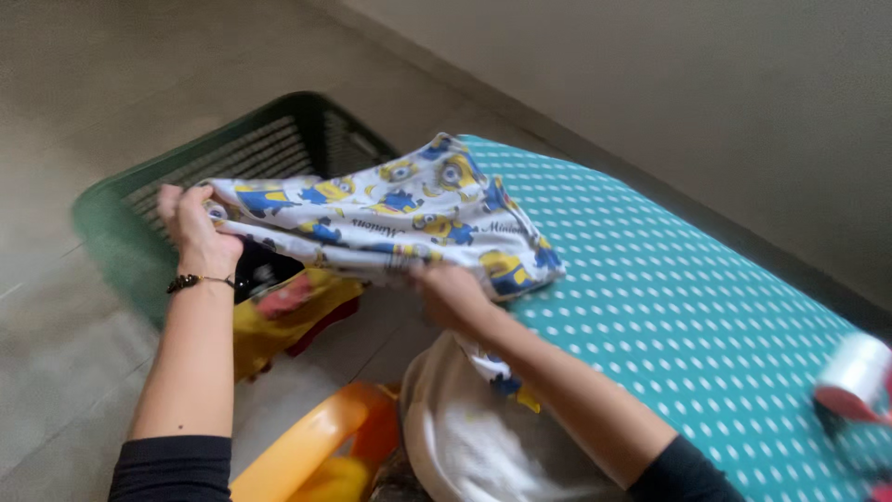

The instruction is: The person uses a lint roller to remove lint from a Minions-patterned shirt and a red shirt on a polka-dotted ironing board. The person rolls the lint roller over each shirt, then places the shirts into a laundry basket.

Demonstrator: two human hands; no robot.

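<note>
Printed garment, white with yellow and blue cartoon figures, stretched out flat between both hands. Far part draped over the near-left corner of the ironing board; the rest hanging past the board's left edge, above the laundry basket. Left hand clamped on the garment's left end, fingers curled over the cloth, thumb underneath, out beyond the board and over the basket's rim. Thin dark bracelet on that wrist. Right hand closed on the garment's near hem, just beside the board's left edge, fingertips tucked under the fabric and partly hidden. Both forearms bare, dark sleeves pushed up past the elbows.

Board cover teal with white dots, running from the near-left corner away toward the right edge of the view. Blurred white and red object at the board's right side, kind not clear. Basket dark green, slatted, on the pale tiled floor just left of the board. Yellow and red clothing spilling over its near edge, under the garment. White cloth bunched below the right forearm, against the board's near edge. Orange plastic piece near the bottom, beside the white cloth, between the two arms. Grey wall beyond the board's far side.
</note>
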